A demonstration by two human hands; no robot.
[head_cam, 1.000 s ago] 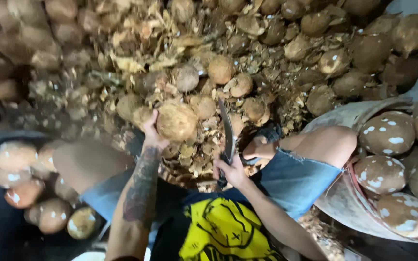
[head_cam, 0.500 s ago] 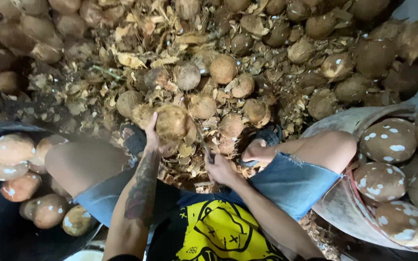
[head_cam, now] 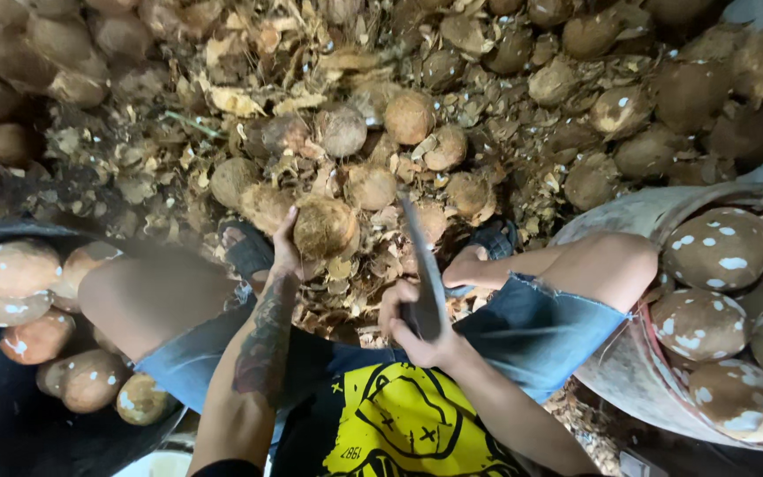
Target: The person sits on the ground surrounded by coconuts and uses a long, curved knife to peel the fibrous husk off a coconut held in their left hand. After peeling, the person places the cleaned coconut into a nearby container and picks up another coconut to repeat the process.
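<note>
Coconut (head_cam: 324, 227), brown and husked, sits gripped in the left hand (head_cam: 286, 252) over the far husk pile (head_cam: 222, 115). The right hand (head_cam: 417, 322), clenched on the blade (head_cam: 424, 265), has raised it since half a second ago, so a chop appears set up.

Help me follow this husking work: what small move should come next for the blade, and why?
Probably a short chop down onto the coconut. The left hand steadies it on the husk scraps between the feet, while the right hand has the blade raised just beside it, edge toward the shell. Aim at the side away from the left fingers.
</note>
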